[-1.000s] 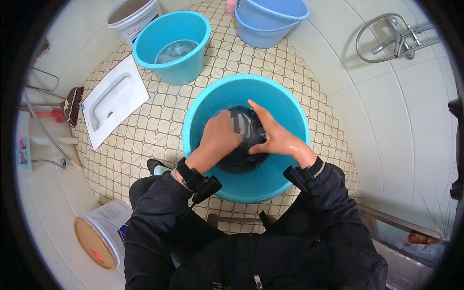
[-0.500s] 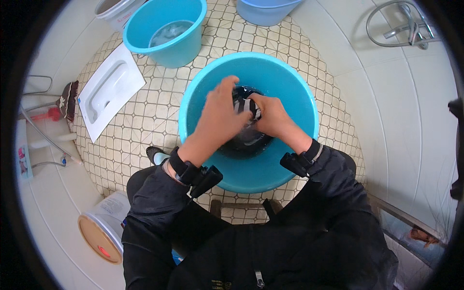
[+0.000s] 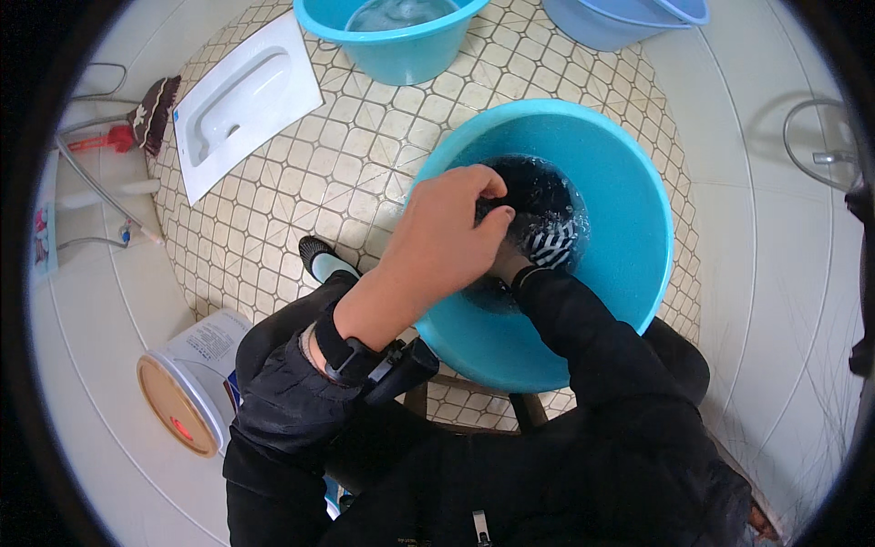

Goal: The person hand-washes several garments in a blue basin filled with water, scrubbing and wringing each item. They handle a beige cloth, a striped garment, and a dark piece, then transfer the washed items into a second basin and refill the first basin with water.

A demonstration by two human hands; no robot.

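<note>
A large turquoise basin (image 3: 629, 264) stands before me with dark water or dark cloth (image 3: 533, 182) at its bottom. A patch of black-and-white striped cloth (image 3: 553, 244) shows at the water's surface among small bubbles. Over the basin's left part is my left hand (image 3: 442, 232), its thumb and curled fingers apart, with a gap between them and nothing plainly held. My right hand (image 3: 508, 263) reaches down at the water beside the striped cloth. Its fingers are hidden behind my left hand and below the surface.
Another turquoise basin (image 3: 410, 59) with water and a blue basin (image 3: 606, 27) stand farther off. A white squat toilet (image 3: 246, 100) lies at left on the tiled floor. A lidded bucket (image 3: 196, 365) is at lower left. A shower hose (image 3: 797, 137) hangs on the right wall.
My right hand has gone down to the water, and the striped cloth that was between my hands now lies there. My left hand stays above. The whole view has shifted.
</note>
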